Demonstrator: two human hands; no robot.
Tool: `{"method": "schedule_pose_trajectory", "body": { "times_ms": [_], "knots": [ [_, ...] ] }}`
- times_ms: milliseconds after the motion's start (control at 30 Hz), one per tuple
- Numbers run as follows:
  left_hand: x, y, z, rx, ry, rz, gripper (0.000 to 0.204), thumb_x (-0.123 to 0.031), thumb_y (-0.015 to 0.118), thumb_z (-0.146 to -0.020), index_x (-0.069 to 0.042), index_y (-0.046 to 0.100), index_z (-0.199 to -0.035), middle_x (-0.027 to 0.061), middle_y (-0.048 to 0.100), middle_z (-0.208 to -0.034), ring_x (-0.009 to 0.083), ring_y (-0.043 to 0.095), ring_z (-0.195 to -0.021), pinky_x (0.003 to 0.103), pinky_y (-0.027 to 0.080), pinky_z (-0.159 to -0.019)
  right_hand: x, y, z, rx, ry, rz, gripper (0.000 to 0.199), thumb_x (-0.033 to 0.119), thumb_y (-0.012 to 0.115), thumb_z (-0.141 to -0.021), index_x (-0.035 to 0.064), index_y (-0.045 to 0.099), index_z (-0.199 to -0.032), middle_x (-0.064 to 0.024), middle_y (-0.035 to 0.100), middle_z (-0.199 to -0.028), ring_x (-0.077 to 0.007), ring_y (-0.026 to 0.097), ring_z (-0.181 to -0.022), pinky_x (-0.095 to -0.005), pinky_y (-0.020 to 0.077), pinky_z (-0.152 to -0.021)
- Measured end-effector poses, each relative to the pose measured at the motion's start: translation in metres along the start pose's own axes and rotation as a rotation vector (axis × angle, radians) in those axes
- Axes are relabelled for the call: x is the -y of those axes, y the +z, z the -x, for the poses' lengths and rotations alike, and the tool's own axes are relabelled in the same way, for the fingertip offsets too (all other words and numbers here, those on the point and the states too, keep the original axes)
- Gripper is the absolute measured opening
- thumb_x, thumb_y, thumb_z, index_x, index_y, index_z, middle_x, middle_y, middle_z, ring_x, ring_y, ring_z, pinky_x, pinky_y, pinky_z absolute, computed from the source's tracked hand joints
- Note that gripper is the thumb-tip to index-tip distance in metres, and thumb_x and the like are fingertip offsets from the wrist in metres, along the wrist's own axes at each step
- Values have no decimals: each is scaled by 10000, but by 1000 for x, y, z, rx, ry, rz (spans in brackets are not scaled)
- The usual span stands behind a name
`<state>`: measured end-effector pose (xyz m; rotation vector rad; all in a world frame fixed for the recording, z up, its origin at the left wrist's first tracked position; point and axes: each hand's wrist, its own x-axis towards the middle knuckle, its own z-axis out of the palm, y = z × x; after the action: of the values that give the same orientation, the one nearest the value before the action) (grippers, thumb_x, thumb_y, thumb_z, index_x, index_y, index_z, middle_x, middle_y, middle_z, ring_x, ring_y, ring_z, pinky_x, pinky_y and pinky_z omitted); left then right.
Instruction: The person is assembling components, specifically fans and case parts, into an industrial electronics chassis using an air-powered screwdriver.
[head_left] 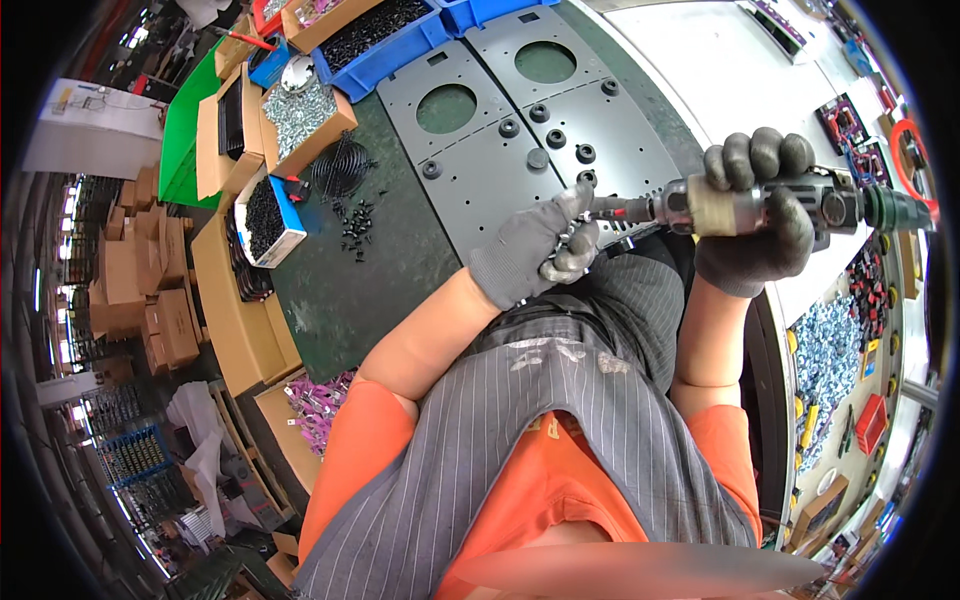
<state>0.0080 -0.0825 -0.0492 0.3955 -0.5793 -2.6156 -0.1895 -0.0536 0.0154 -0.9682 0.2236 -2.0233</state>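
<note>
My right hand [755,255], in a dark grey glove, wraps round a power screwdriver [712,208] with a tan band on its body. The tool lies sideways, its bit end pointing left. At that end, my left hand [535,248], gloved too, is closed, thumb and forefinger beside the bit. Small shiny pieces that look like screws show between its curled fingers. Just beyond lie two grey metal panels [490,190], side by side, each with a large round hole. Several black rubber feet [585,153] sit on them.
Loose black screws [355,228] and a black wire fan guard [340,167] lie on the green bench mat [350,310]. A box of silver screws [300,115] and a blue bin of black screws [385,45] stand at far left. A white surface [690,50] borders the panels on the right.
</note>
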Motion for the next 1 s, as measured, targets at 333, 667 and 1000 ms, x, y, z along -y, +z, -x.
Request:
{"method": "schedule_pose_trajectory", "body": {
  "times_ms": [333, 667, 1000],
  "knots": [
    [-69, 1, -71, -411, -21, -2271, 304, -290, 589, -841, -155, 640, -1108, 90, 640, -1002, 236, 617, -905, 358, 488, -772, 37, -59, -12, -193, -11, 145, 396, 124, 588, -725, 20, 490, -1095, -80, 458, -900, -210, 446, -827, -354, 375, -788],
    [-3, 22, -114, -230, 234, -2082, 308, -336, 549, -845, -170, 634, -1091, 97, 646, -1003, 271, 603, -939, 381, 478, -798, 50, -81, -18, -143, -8, 406, 375, 35, 565, -745, 29, 504, -1115, -110, 522, -922, -222, 545, -806, -385, 467, -765],
    [16, 19, -123, -272, 280, -2027, 248, -320, 531, -859, -168, 649, -1016, 84, 646, -958, 258, 609, -917, 389, 479, -788, 16, -75, -27, -89, 63, 660, 325, 6, 617, -744, -4, 531, -1057, -101, 592, -819, -174, 613, -726, -290, 519, -635]
  ]
}}
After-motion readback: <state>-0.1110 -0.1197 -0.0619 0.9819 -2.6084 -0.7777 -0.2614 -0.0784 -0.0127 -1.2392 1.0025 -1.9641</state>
